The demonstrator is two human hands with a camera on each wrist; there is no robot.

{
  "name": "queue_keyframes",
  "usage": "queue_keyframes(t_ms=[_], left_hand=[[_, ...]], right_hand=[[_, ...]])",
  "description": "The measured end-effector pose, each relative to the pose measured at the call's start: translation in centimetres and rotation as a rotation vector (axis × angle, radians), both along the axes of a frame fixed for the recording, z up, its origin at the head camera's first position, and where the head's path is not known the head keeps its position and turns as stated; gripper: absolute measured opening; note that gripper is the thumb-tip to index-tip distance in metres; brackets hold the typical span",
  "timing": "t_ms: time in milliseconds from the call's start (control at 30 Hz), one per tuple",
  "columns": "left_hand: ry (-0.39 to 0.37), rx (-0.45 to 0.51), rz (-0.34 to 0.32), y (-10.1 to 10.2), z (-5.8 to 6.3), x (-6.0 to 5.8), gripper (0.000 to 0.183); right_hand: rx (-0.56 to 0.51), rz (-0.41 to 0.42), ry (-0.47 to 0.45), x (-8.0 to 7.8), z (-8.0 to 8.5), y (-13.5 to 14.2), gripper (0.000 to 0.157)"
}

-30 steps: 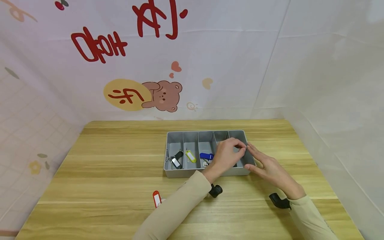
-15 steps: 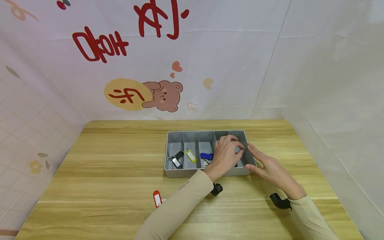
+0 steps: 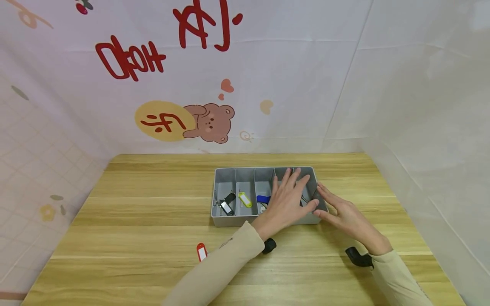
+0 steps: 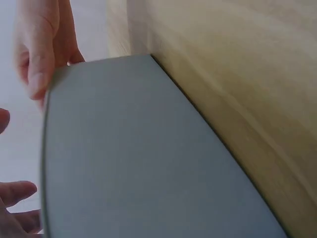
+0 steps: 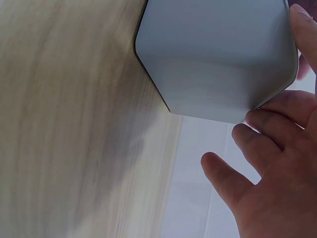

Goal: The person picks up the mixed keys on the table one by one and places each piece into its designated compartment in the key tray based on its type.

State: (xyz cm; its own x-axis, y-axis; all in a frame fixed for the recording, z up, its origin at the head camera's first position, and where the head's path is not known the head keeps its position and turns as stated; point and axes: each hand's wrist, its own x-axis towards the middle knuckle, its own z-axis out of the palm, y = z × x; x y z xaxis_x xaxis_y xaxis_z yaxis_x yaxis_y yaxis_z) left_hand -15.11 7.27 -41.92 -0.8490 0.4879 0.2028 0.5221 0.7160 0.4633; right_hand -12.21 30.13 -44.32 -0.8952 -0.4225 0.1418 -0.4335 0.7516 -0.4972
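Observation:
A grey divided box (image 3: 241,221) sits on the wooden table. My left hand (image 3: 283,206) hovers above its right-hand compartments, fingers spread and nothing in them. Only fingertips of that hand (image 4: 17,218) show in the left wrist view. My right hand (image 3: 346,216) rests against the box's right end, thumb at the front corner and fingers fairly straight along the rim. Inside the box lie black key tags (image 3: 226,208), a yellow key tag (image 3: 245,199) and a partly covered blue key tag (image 3: 263,199). A thin metallic piece shows beside the left hand, mostly hidden.
A red key tag (image 3: 201,251) lies on the table (image 3: 145,238) in front of the box, partly behind the left sleeve (image 3: 218,263). A printed white cloth (image 3: 291,85) hangs behind the table.
The left hand's fingers were bent together near the box's right end. They have spread apart, and the hand has shifted slightly left. The right hand stays at the box's end.

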Motion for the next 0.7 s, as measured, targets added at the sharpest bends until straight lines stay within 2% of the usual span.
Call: queue_keyframes(t_ms=[167,367,700], left_hand=[[0.036,0.022,-0.046,-1.0,0.2,1.2,0.076],[0.121,-0.001,-0.083,-2.4,0.5,2.6,0.078],[0.23,-0.037,-0.14,-7.1,0.5,4.0,0.08]], right_hand=[[0.025,-0.001,0.038,0.1,-0.2,0.1,0.074],[0.022,0.005,0.044,0.0,-0.3,0.1,0.075],[0.013,-0.014,0.028,-0.1,-0.1,-0.1,0.077]])
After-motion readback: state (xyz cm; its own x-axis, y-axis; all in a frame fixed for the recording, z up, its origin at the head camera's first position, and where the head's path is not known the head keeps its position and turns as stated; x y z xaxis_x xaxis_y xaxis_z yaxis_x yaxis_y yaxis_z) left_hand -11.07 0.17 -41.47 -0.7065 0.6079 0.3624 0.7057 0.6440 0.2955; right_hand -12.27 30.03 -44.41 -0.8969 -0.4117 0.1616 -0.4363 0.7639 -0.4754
